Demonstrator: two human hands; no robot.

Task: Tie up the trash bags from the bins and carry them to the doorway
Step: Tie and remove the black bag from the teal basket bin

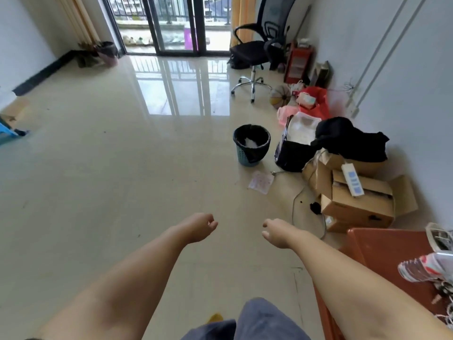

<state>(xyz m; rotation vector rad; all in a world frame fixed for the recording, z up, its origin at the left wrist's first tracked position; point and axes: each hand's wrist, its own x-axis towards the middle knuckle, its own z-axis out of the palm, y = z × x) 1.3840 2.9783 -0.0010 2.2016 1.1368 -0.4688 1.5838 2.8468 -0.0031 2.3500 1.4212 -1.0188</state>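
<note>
Head view: left hand (199, 228) and right hand (275, 233) hang out front, fingers loosely curled, holding nothing. Bin (252, 145) w/ black bag (252, 137) stands ahead on the floor, well apart from both (paper inside). Walk up, gather the bag's rim evenly, then knot.

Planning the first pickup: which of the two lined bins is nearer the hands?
The blue bin with the black bag, beside the clutter on the right. The pink bin stands far off by the balcony door.
</note>
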